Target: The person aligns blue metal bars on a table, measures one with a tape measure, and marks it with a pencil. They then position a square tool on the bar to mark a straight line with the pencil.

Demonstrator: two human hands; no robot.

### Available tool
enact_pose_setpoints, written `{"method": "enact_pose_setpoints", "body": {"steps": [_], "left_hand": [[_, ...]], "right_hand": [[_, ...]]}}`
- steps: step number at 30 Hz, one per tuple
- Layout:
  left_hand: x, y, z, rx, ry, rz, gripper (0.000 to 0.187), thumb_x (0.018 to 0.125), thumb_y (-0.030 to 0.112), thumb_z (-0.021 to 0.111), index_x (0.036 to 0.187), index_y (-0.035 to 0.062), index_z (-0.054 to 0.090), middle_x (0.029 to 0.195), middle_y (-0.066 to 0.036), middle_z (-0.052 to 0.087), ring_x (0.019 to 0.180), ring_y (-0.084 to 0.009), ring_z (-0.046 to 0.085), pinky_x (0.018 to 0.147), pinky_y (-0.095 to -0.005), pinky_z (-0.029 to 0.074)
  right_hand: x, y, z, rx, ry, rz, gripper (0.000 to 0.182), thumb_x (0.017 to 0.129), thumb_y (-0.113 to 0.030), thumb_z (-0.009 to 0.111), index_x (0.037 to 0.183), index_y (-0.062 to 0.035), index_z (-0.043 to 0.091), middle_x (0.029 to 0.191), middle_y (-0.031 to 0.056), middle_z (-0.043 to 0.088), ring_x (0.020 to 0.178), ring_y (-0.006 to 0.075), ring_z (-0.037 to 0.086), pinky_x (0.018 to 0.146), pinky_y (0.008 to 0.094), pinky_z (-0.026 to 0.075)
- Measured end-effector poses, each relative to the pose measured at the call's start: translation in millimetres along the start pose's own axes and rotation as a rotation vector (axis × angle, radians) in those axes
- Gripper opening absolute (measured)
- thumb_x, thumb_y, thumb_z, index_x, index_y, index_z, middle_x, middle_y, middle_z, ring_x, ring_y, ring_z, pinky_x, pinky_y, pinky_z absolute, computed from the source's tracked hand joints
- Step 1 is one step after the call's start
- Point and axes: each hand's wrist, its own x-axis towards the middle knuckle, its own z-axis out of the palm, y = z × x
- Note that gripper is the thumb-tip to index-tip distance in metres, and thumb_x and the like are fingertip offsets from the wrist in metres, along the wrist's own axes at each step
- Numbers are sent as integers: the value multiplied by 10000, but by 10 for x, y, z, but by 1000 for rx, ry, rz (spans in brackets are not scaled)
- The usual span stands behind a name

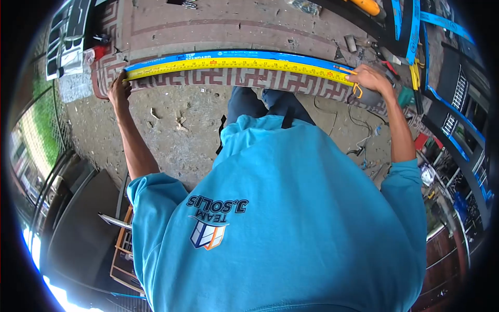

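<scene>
A yellow tape measure is stretched along a long bar covered in blue printed film, which lies on a patterned, worn work surface. At the tape's left end, my left hand has its fingers closed on the tape and the bar's end. My right hand is closed at the other end, by the tape's case, which is mostly hidden under the fingers. A pencil sticks out from between those right fingers, pointing left over the bar.
Blue-filmed bars and dark frames crowd the right side. Clear plastic wrap hangs at the table's left corner. Cables and scraps lie on the floor beneath. A dark curved panel stands at lower left.
</scene>
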Motion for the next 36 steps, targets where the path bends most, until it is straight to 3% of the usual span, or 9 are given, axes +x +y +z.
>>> {"method": "enact_pose_setpoints", "body": {"steps": [3,7,11,13,21,23,29,32,36], "left_hand": [[28,-36,15,-19,-3,17,332,777,331,692,930,40,644,639,-65,590,485,-111,546,425,-200,409],[-67,46,98,12,61,32,362,800,339,660,971,22,633,712,-108,619,543,-154,604,476,-223,478],[6,-95,67,50,11,179,420,810,344,641,1057,8,596,816,-149,629,606,-205,647,513,-261,529],[-37,-68,95,12,34,122,438,812,350,636,1078,7,581,845,-156,625,616,-213,651,516,-273,537],[-140,-63,213,-41,88,75,406,823,357,626,1075,51,541,872,-127,604,628,-202,634,532,-286,541],[-155,-65,236,-81,93,107,463,832,379,605,1082,-6,536,871,-143,610,611,-221,647,498,-285,544],[-307,-98,308,-168,142,203,501,834,387,626,1098,-22,509,861,-129,602,591,-188,631,488,-262,534],[-336,-97,344,-117,224,243,506,822,387,648,1081,-32,530,866,-116,602,643,-172,629,509,-257,533],[-94,-265,186,-22,243,275,468,835,370,642,1061,-31,558,890,-104,608,703,-157,617,539,-256,531]], "right_hand": [[36,-100,4,-71,-170,201,415,814,-376,568,926,15,650,809,233,609,768,287,604,706,342,440],[18,-90,56,-34,-90,219,443,751,-368,599,789,73,616,728,242,586,677,294,591,634,385,426],[32,-52,81,-46,-7,178,448,742,-368,607,796,76,618,732,237,586,666,283,581,630,387,423],[52,-71,18,-15,-143,216,436,770,-372,601,872,49,648,725,207,602,681,251,576,644,342,425],[75,-31,2,13,-161,192,445,759,-378,610,812,64,639,641,166,564,613,222,529,590,345,401],[98,41,50,7,-151,181,446,759,-380,610,811,62,640,639,167,566,617,223,534,592,347,402],[34,-33,66,-17,-28,64,453,765,-387,595,814,62,635,697,225,584,708,306,602,688,388,446],[-39,-283,-45,-90,-134,145,441,764,-388,586,838,43,645,764,244,604,766,336,615,721,402,454],[-22,-290,17,-163,17,233,412,754,-380,583,839,17,658,801,249,616,768,342,618,699,394,457]]}}
